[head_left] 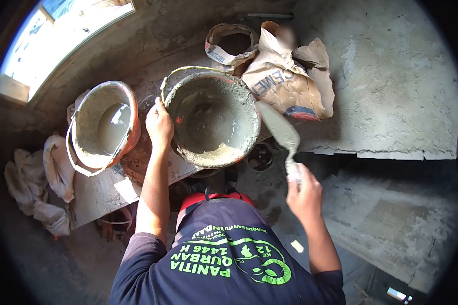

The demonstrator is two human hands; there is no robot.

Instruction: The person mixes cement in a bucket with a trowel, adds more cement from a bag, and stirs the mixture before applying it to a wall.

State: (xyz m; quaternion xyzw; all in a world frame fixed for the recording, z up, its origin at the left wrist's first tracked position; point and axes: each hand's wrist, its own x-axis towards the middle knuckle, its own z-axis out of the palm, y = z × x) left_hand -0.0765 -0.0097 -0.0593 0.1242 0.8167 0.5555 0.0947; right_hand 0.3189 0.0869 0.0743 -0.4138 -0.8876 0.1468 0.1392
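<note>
My left hand is closed on the left rim of a mortar-caked bucket, close to where its yellow handle joins. Wet grey mortar lies inside the bucket, which tilts towards me. In my right hand is a trowel, gripped by its handle. Grey mortar coats the blade, whose tip is by the bucket's right rim. Left of my left hand stands an orange bucket with greyish water in it and a pale handle.
Behind the mortar bucket are a torn paper cement bag and a rolled-down open bag. Pale sacks hang at the left end of the plank platform. A rough concrete ledge runs along the right. A round container sits below.
</note>
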